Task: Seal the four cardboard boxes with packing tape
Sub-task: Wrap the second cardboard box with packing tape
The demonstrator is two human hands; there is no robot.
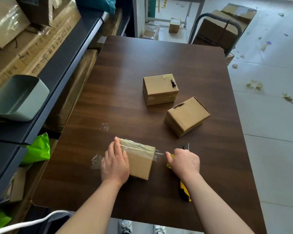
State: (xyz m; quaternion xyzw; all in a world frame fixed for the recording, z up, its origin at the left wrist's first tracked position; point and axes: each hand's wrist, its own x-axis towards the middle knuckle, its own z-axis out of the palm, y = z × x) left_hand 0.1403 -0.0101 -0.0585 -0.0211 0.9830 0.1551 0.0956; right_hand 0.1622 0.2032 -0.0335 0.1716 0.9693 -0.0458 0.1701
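Observation:
Near the front of the dark wooden table (pixel 125 81) lies a small cardboard box (pixel 140 161) with clear tape (pixel 156 153) across its top; tape ends hang off both sides. My left hand (pixel 115 161) lies flat on the box's left part, fingers straight. Just right of the box, my right hand (pixel 184 161) grips a yellow-and-black utility knife (pixel 184 191), its blade tip showing past the knuckles. Two more cardboard boxes sit further back: one (pixel 160 88) with a torn hole on top, one (pixel 187 115) tilted to the right of it.
A crumpled scrap of tape (pixel 104 126) sticks to the table left of centre. Shelving (pixel 71 53) with large cartons, a grey bin (pixel 19 97) and a green bag (pixel 39 149) runs along the left. A trolley (pixel 216 31) with cartons stands behind the table. Debris litters the floor (pixel 269 81).

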